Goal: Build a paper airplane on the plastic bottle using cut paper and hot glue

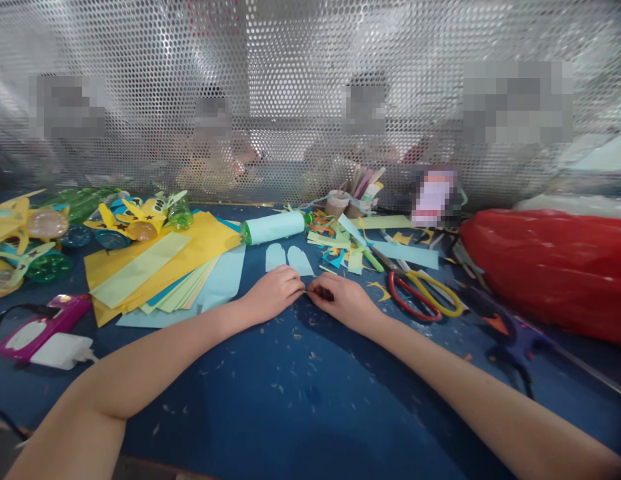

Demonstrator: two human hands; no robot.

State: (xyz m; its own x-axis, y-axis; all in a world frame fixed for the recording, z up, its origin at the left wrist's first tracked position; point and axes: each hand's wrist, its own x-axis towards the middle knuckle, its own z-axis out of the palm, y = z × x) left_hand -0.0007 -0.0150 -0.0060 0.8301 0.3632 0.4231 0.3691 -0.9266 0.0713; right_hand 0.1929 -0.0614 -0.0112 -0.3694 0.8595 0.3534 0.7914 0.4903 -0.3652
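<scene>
My left hand (pixel 275 292) and my right hand (pixel 343 301) meet over the middle of the blue table (pixel 290 407), fingertips pinched close together. Between them shows a tiny yellowish sliver, too small to name. Just beyond lie two light-blue paper cutouts with rounded tops, a left one (pixel 276 257) and a right one (pixel 300 261). Behind these, a green plastic bottle wrapped in light-blue paper (pixel 274 228) rests on its side. Scissors (pixel 425 293) with red and yellow handles are to the right of my right hand, among paper scraps (pixel 340 243).
Yellow and pastel paper sheets (pixel 160 263) are stacked at left, near decorated bottle pieces (pixel 133 220). A magenta power strip (pixel 45 327) with a white plug sits front left. At right are a glue gun (pixel 520 337) and red plastic bag (pixel 545 267). Perforated metal mesh (pixel 285 87) stands behind; people show beyond.
</scene>
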